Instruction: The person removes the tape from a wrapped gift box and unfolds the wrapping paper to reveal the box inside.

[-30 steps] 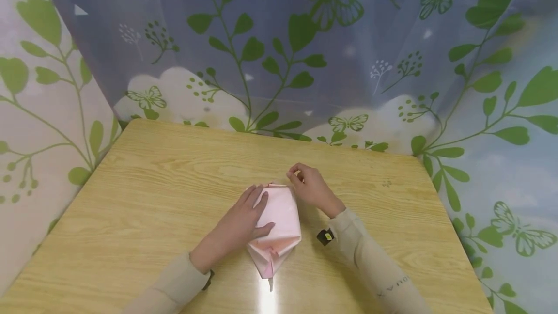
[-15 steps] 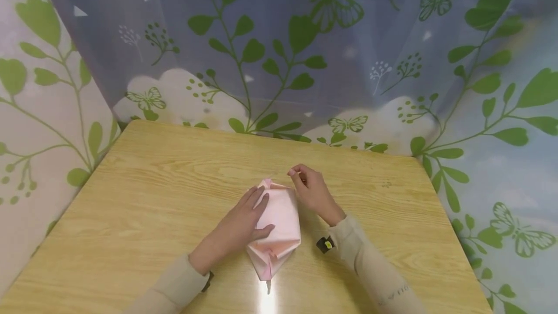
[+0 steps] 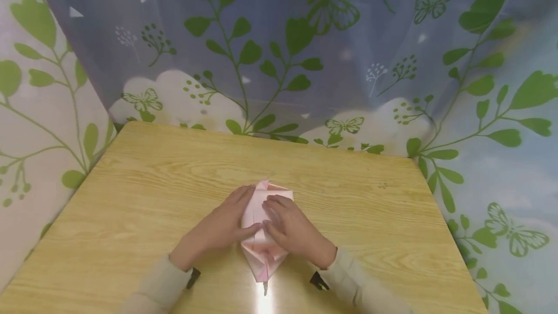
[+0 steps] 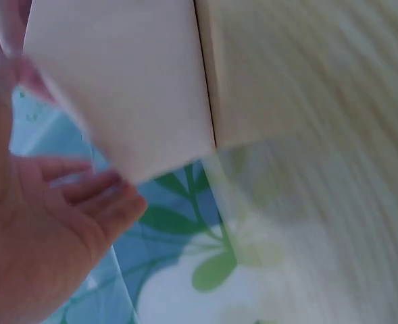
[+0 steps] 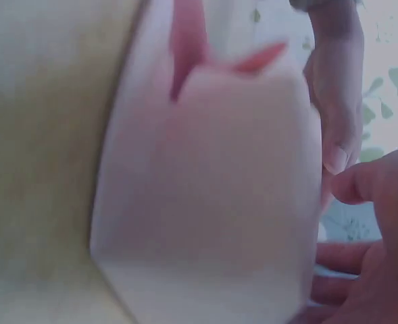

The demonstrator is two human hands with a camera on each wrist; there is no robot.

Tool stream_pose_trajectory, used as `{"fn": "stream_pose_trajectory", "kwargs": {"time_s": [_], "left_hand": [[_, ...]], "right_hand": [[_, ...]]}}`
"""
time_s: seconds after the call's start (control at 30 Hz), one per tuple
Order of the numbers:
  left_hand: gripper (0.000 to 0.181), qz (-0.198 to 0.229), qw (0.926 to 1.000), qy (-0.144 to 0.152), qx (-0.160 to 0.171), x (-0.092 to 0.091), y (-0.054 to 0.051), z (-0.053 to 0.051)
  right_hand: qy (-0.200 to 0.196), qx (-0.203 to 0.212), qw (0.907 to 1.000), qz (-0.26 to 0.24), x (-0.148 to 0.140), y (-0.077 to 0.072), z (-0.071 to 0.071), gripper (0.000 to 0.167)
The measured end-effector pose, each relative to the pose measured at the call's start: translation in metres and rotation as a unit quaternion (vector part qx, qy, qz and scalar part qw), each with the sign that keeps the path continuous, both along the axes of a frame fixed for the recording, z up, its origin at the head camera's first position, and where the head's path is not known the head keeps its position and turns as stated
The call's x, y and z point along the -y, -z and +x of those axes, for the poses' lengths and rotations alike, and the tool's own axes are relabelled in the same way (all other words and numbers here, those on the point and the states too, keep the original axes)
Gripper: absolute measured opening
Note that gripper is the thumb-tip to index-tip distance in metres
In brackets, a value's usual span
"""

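A pink wrapped paper package [image 3: 254,214] stands on the wooden table, with folded, pleated flaps at its near end and a pointed fold at its far end. My left hand [image 3: 220,219] rests along its left side, fingers extended and thumb lying over the top. Across the top right lies my right hand [image 3: 298,227], its fingers loosely bent over the paper and the thumb close to the left thumb. In the left wrist view, the left fingertips [image 4: 128,202] touch a lower corner of the paper. The right wrist view shows the package's smooth side [image 5: 226,182] close up.
The wood-grain table [image 3: 174,173] reaches back to a blue curtain [image 3: 261,62] printed with green leaves and butterflies. More printed cloth hangs at the left and right. Dark wrist straps [image 3: 319,281] show below the sleeves.
My right hand has moved left and nearer, from beside the package's far right corner onto its top. The left hand has shifted slightly left. Earlier, the far pointed fold came up into view.
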State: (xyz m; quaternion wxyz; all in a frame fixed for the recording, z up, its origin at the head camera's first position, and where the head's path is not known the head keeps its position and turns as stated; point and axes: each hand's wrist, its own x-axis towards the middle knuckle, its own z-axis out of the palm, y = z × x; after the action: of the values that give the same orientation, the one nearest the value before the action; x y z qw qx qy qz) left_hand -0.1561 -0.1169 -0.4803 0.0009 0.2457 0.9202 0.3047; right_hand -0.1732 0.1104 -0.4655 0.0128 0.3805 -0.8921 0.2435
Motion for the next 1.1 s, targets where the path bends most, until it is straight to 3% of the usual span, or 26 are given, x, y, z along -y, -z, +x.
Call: {"fn": "stream_pose_trajectory", "kwargs": {"time_s": [0.2, 0.3, 0.47, 0.6, 0.73, 0.97, 1.1], "left_hand": [[0.119, 0.010, 0.9983, 0.044, 0.037, 0.016, -0.001, 0.001], [0.127, 0.016, 0.9968, 0.061, 0.049, 0.016, -0.001, 0.000], [0.125, 0.021, 0.9959, 0.069, 0.055, 0.015, 0.001, -0.002], [0.121, 0.024, 0.9960, 0.068, 0.052, 0.014, 0.003, -0.001], [0.118, 0.030, 0.9961, 0.068, 0.047, 0.015, 0.002, 0.001], [0.115, 0.011, 0.9968, 0.069, 0.039, 0.016, -0.002, -0.001], [0.114, 0.007, 0.9967, 0.068, 0.043, 0.017, -0.002, -0.002]], "right_hand": [[0.054, 0.042, 0.9962, 0.055, 0.015, 0.002, 0.020, 0.078], [0.087, 0.051, 0.9932, 0.057, 0.023, 0.003, 0.024, 0.084], [0.120, 0.065, 0.9893, 0.052, 0.029, 0.002, 0.027, 0.076], [0.126, 0.044, 0.9909, 0.012, 0.023, -0.005, 0.027, 0.065], [0.131, 0.045, 0.9899, -0.027, 0.011, -0.013, 0.028, 0.069], [0.151, -0.012, 0.9873, -0.048, -0.012, -0.019, 0.032, 0.064], [0.164, -0.021, 0.9842, -0.063, -0.025, -0.019, 0.037, 0.060]]}}
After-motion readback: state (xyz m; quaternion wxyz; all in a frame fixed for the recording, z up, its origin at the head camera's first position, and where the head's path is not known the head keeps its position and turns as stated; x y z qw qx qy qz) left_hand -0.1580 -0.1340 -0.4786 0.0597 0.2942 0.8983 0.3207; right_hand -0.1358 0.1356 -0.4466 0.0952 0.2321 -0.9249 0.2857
